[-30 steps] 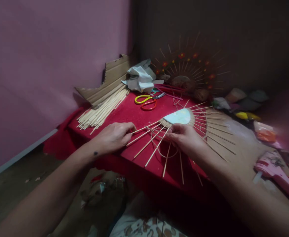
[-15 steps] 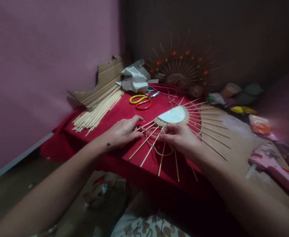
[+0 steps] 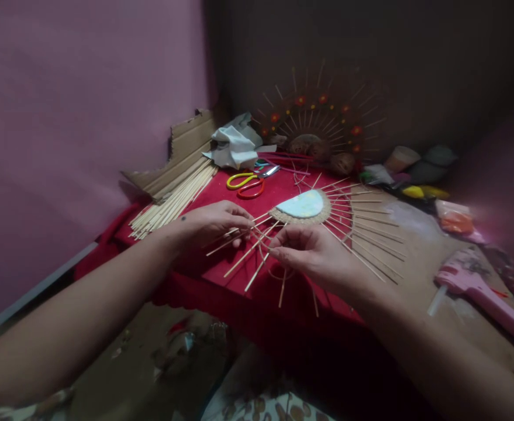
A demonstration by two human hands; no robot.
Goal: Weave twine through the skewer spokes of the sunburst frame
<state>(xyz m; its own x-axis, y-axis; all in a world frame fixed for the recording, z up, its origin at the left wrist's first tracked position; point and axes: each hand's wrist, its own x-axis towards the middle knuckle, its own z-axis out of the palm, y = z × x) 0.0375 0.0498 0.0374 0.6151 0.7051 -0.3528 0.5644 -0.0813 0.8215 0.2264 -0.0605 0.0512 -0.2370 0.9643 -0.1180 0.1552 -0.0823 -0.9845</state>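
Note:
A half-round piece with a pale blue face (image 3: 301,204) and a woven twine rim (image 3: 320,217) lies on the red cloth (image 3: 213,193). Thin wooden sticks (image 3: 257,270) fan out from its edge. My left hand (image 3: 227,223) is closed at the sticks on the left side, its fingertips at a loop of twine (image 3: 263,235). With thumb and forefinger, my right hand (image 3: 300,245) pinches the same twine just below the rim. A slack loop of it hangs under my right fingers, over the lower sticks.
Scissors (image 3: 250,184) with yellow and red handles lie behind my hands. A bundle of sticks (image 3: 175,202) rests beside torn cardboard (image 3: 190,143) at the left. A pink glue gun (image 3: 480,289) sits on the board at the right. A flowered stick fan (image 3: 313,108) stands at the back.
My left hand has come over the left sticks and its fingers have closed at the twine. My right hand has shifted slightly left and down, still pinching. The view has turned a little.

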